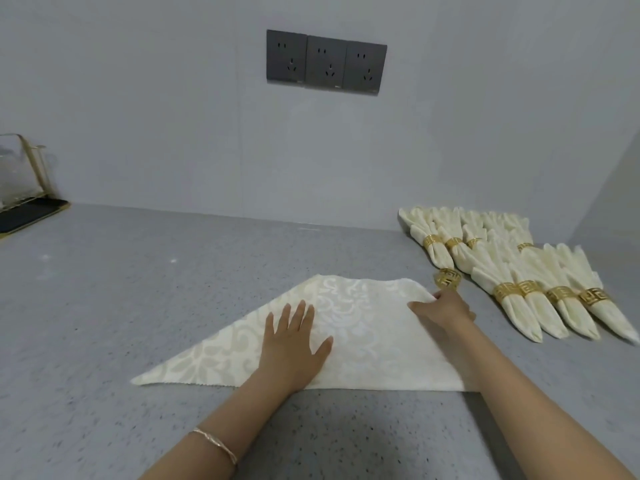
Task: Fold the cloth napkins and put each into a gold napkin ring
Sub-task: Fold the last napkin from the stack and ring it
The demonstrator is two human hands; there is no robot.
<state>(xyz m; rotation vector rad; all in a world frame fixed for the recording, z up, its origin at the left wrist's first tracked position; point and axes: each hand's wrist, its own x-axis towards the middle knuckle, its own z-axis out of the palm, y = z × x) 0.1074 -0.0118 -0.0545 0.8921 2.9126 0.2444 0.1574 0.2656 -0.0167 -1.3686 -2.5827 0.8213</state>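
Observation:
A cream damask napkin point(363, 327) lies on the grey counter, folded into a broad triangle. My left hand point(294, 341) presses flat on its middle with fingers spread. My right hand point(443, 308) pinches the napkin's far right corner at the fold. A loose gold napkin ring point(447, 278) stands on the counter just beyond my right hand. To the right lie several folded napkins point(530, 282), each held in a gold ring.
The speckled grey counter point(138, 306) meets a grey wall with three dark sockets point(325, 62). A black tray with a gold wire rack point(24, 202) sits at the far left edge.

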